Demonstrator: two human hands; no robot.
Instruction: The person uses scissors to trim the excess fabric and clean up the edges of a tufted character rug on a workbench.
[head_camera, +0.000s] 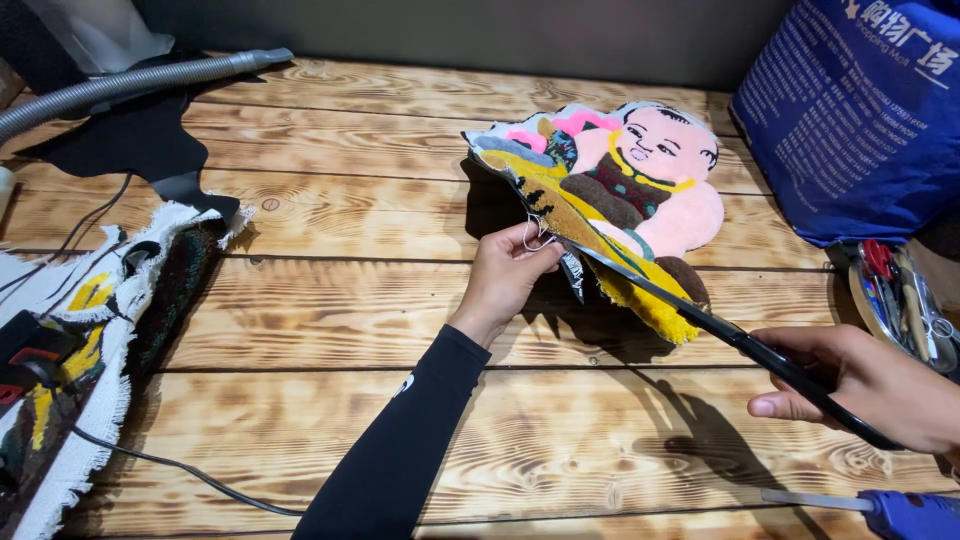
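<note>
A tufted rug piece (640, 190) shaped like a cartoon child, in pink, yellow and brown, lies on the wooden table (330, 330) with its near edge lifted. My left hand (505, 275), in a black sleeve, pinches that lifted edge and its white backing. My right hand (880, 385) grips the black handles of long scissors (700, 320). Their blades run up along the yellow edge of the rug, close to my left fingers.
A grey hose (130, 80) and black fabric (140, 135) lie at the far left. Another tufted piece with frayed white backing (90, 340) and a cable sit at the left edge. A blue bag (860, 110), a tool tray (905, 300) and a blue glue gun (900, 512) are on the right.
</note>
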